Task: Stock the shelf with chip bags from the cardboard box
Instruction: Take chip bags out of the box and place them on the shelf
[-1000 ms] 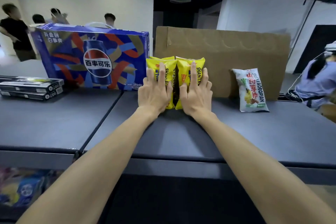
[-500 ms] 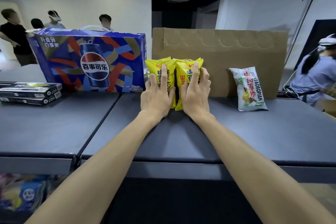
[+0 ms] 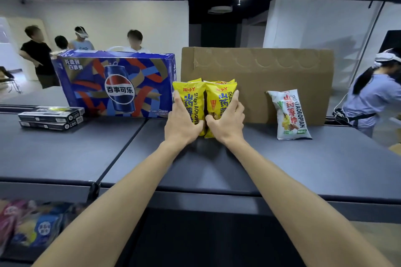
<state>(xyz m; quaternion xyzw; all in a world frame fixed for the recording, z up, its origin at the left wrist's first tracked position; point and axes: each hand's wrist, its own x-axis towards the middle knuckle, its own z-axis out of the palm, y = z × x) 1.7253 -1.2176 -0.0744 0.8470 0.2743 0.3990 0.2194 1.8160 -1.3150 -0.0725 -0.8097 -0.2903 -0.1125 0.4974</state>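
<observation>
I see the yellow bags (image 3: pixel 196 102) standing upright on the shelf (image 3: pixel 303 158), side by side and touching, in front of the cardboard box (image 3: pixel 271 76). At least one more yellow bag stands behind the right one; only its top edge shows, so I cannot count them.

Half a second ago both hands lay flat on the fronts of the bags with straight fingers. Now they have moved to the sides. The left hand (image 3: pixel 182 122) grips the left bag, fingers around its left edge and thumb on the front. The right hand (image 3: pixel 227 123) grips the right bag in the same way, fingers curled around its right edge. The lower halves of both bags are covered by the hands, so I cannot tell if the bags touch the shelf or are a little lifted.

The white bag (image 3: pixel 289 115) leans against the box to the right, well apart, as before. The blue case (image 3: pixel 117 86) stands just left of the yellow bags. Two flat dark boxes (image 3: pixel 52 118) lie stacked further left. Below the shelf, at the bottom left, some packets (image 3: pixel 32 225) are too blurred to read.
</observation>
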